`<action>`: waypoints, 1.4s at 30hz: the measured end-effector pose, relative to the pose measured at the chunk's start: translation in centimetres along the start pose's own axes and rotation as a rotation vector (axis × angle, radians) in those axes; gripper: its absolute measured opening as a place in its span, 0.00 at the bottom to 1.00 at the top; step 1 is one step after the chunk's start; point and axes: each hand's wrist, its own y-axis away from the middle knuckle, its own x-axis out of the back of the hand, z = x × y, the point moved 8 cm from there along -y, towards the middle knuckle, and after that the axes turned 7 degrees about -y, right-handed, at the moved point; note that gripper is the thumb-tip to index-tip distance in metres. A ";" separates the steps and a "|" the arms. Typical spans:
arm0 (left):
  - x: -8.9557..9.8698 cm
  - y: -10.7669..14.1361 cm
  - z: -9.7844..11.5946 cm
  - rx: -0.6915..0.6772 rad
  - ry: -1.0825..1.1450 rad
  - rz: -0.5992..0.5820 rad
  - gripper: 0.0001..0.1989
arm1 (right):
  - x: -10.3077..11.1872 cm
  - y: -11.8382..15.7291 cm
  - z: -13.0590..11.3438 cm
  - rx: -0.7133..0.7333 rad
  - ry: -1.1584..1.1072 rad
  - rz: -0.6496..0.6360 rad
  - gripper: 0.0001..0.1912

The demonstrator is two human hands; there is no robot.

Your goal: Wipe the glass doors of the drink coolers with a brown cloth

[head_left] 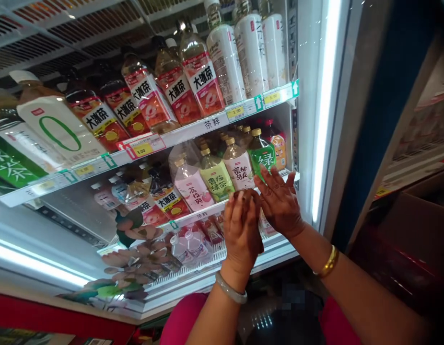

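My left hand (240, 230), with a pale bangle at the wrist, is raised in front of the drinks cooler with its fingers curled. A dark brown edge shows by its fingertips and palm; what it is I cannot make out. Beside it, my right hand (279, 203) has its fingers stretched and spread, a gold bracelet (330, 262) on the wrist. The two hands meet or nearly meet. Behind them on the middle shelf stand a green-labelled bottle (262, 152), a white-and-pink bottle (239, 167), a light green bottle (217, 177) and a pink bottle (193, 184).
Red-labelled tea bottles (202, 79) and white-labelled bottles (225, 62) line the upper shelf, above a price strip (207, 124). Small clear bottles (193, 247) sit at the bottom. A flower picture (135, 254) covers the lower left. A lit door frame (326, 110) edges the right side.
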 end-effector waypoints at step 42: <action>10.1 2.9 -11.8 0.156 -0.160 0.036 0.38 | -7.0 -1.5 -13.0 0.137 -0.166 -0.123 0.29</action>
